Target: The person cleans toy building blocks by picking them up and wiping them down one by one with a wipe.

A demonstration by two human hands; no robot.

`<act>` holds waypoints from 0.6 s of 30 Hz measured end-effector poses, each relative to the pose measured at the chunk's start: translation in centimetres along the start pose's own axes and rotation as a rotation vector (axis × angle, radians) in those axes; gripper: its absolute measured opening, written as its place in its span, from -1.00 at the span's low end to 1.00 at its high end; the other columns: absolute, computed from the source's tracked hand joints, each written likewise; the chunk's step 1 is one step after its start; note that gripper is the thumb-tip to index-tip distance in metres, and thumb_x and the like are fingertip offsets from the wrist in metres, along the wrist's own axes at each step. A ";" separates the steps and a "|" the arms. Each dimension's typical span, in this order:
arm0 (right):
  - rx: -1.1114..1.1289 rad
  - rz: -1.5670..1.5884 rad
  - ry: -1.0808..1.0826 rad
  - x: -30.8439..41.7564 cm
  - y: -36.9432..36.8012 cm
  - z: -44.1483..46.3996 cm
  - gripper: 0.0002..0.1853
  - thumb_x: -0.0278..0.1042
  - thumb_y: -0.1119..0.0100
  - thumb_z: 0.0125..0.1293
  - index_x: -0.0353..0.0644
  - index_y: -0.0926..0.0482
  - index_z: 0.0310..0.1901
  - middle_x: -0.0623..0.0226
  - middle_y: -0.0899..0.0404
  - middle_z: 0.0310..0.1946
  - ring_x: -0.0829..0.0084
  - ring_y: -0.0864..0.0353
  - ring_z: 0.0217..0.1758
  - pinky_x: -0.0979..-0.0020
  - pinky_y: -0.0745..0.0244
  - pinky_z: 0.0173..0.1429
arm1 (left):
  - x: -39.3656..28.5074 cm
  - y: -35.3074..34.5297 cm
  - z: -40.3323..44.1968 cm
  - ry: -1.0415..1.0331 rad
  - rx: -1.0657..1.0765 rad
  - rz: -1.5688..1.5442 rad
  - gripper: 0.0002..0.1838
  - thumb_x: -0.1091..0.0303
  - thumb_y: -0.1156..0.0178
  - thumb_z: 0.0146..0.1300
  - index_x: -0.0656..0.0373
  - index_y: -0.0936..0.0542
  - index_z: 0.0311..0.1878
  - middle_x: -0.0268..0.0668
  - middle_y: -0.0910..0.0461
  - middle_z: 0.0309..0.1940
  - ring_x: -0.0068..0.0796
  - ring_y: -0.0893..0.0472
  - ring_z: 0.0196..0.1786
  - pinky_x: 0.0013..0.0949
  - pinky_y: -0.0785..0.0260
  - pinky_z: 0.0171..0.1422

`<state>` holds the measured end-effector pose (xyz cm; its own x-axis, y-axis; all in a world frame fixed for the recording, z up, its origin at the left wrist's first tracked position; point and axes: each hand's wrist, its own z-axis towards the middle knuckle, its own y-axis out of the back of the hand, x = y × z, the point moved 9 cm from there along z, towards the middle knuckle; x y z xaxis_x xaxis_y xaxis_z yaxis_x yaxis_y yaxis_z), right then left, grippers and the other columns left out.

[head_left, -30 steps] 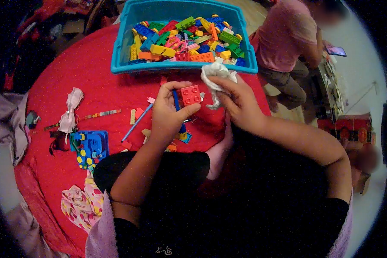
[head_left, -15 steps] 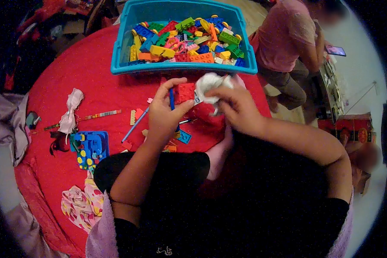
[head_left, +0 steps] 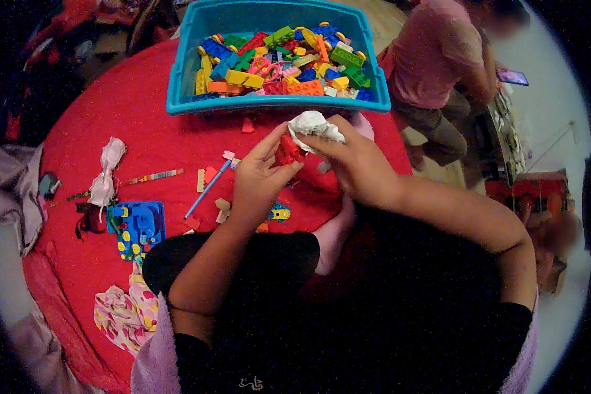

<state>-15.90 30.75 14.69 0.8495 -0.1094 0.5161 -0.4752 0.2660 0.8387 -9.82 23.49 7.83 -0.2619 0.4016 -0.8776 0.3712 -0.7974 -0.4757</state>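
Note:
My left hand (head_left: 259, 167) grips a red toy brick (head_left: 290, 150) between thumb and fingers, in front of the turquoise bin (head_left: 276, 103). In my right hand (head_left: 364, 161) is a crumpled white cloth or tissue (head_left: 314, 125), its fingers closed on it. The cloth touches the brick and covers its upper right side. Below my hands, a yellow and blue toy piece (head_left: 280, 213) partly shows. A thin blue stick (head_left: 207, 190) lies on the red cloth left of my left hand, among several small loose pieces.
The bin holds many coloured toy bricks (head_left: 244, 79). To the left lie a pink bow (head_left: 106, 174), a blue toy base (head_left: 148, 223) and a patterned cloth (head_left: 121, 315). A person in a pink shirt (head_left: 433, 59) sits at the right, near a phone (head_left: 513, 77).
My left hand has turned the red brick, so its studded face and the blue part beside it no longer show. My right hand has brought the white cloth over the brick.

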 end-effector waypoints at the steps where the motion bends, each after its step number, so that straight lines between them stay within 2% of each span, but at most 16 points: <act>1: 0.000 0.000 -0.001 -0.1 0.0 -0.1 -0.44 -0.62 0.00 -0.10 0.07 -0.42 0.03 0.12 -0.33 -0.24 0.06 -0.42 -0.18 0.21 -0.40 -0.23 | -0.2 -0.1 -0.1 0.001 0.001 0.000 -0.34 0.68 -0.07 0.02 0.33 -0.09 0.24 -0.09 -0.26 0.12 -0.40 -0.36 0.11 -0.44 -0.27 0.13; 4: 0.005 -0.086 -0.019 -1.1 -0.4 -0.3 -0.44 -0.64 0.01 -0.11 0.04 -0.42 0.02 0.12 -0.34 -0.24 0.07 -0.43 -0.18 0.23 -0.41 -0.20 | -0.2 0.2 -0.3 0.021 -0.047 0.081 -0.39 0.67 -0.08 0.03 0.30 -0.15 0.19 -0.12 -0.32 0.06 -0.45 -0.41 0.04 -0.47 -0.31 0.08; 7: -0.063 0.026 -0.028 -1.9 -0.2 -0.5 -0.43 -0.66 0.00 -0.13 0.03 -0.43 0.01 0.10 -0.35 -0.18 0.06 -0.43 -0.14 0.26 -0.41 -0.12 | 1.3 0.8 -0.2 0.077 -0.053 0.063 -0.47 0.65 -0.09 0.04 0.27 -0.21 0.12 -0.17 -0.37 -0.01 -0.51 -0.44 -0.03 -0.50 -0.33 0.02; 9: -0.248 0.019 0.008 -1.4 1.8 -0.5 -0.42 -0.69 0.01 -0.14 0.00 -0.42 0.01 0.10 -0.35 -0.10 0.07 -0.42 -0.09 0.29 -0.39 -0.04 | 0.9 1.0 -0.1 0.057 -0.097 0.139 -0.57 0.64 -0.09 0.04 0.28 -0.28 0.03 -0.21 -0.41 -0.08 -0.54 -0.44 -0.06 -0.52 -0.33 -0.02; 10: -0.249 0.019 0.008 -1.0 2.1 -0.5 -0.42 -0.69 0.01 -0.14 0.00 -0.42 0.01 0.10 -0.35 -0.10 0.07 -0.42 -0.09 0.29 -0.39 -0.04 | 0.7 1.0 -0.2 0.056 -0.097 0.139 -0.57 0.64 -0.09 0.04 0.28 -0.28 0.03 -0.21 -0.41 -0.08 -0.54 -0.44 -0.06 -0.52 -0.33 -0.02; 13: -0.144 0.013 0.058 0.7 1.9 -0.3 -0.52 -0.60 -0.01 -0.05 -0.03 -0.43 0.00 0.11 -0.35 -0.07 0.08 -0.41 -0.06 0.28 -0.38 -0.01 | 0.7 0.6 -0.4 0.082 -0.063 0.117 -0.60 0.63 -0.09 0.05 0.30 -0.31 0.01 -0.23 -0.43 -0.12 -0.55 -0.46 -0.09 -0.51 -0.35 -0.04; 15: 0.055 -0.119 0.279 2.7 0.1 -0.5 -0.62 -0.46 0.00 0.05 -0.03 -0.44 -0.02 0.14 -0.36 -0.10 0.11 -0.43 -0.08 0.31 -0.40 -0.06 | 0.4 0.5 -0.3 0.013 -0.079 0.112 -0.62 0.63 -0.09 0.05 0.33 -0.34 -0.01 -0.24 -0.44 -0.13 -0.55 -0.47 -0.12 -0.52 -0.35 -0.06; 18: 0.033 -0.095 0.241 2.5 0.0 -0.1 -0.64 -0.40 0.01 0.07 0.00 -0.44 -0.03 0.16 -0.37 -0.14 0.13 -0.45 -0.14 0.32 -0.42 -0.11 | 0.6 0.8 -0.4 0.031 -0.083 0.095 -0.60 0.62 -0.10 0.04 0.34 -0.33 0.01 -0.23 -0.43 -0.13 -0.55 -0.47 -0.14 -0.53 -0.36 -0.06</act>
<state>-13.79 30.57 15.99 0.9189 0.0999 0.3817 -0.3946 0.2338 0.8886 -9.29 23.30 6.91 -0.1952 0.3410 -0.9196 0.4654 -0.7931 -0.3929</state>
